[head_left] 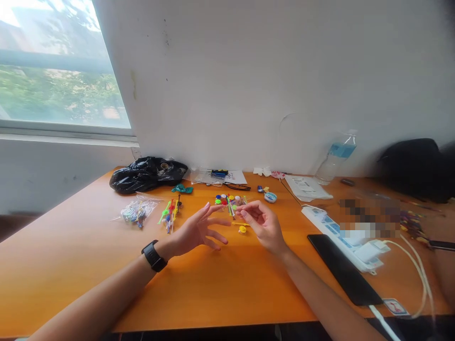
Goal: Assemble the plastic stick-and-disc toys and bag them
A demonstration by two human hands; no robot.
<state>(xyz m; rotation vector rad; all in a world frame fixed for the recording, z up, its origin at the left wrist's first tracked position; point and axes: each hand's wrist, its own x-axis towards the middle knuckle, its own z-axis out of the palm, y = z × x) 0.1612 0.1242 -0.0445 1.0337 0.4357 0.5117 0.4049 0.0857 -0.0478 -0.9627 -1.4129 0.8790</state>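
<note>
Across the lower frame the tabletop [213,293] is showing orange-brown. Left of centre, slim pieces [171,208] are mixing green, red, yellow and blue (the round piece [242,229] near centre is showing yellow). Lower right, a phone [344,270] is showing black.

The near side of the table [220,293] affords passage. Outboard of the right hand [265,229], power strip [330,229] and phone [344,270] obstruct; clearance beyond appears uncertain.

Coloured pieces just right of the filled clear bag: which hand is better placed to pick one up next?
Probably the left hand: it is nearer the coloured pieces and spread open; the right hand is farther away, partly curled.
</note>
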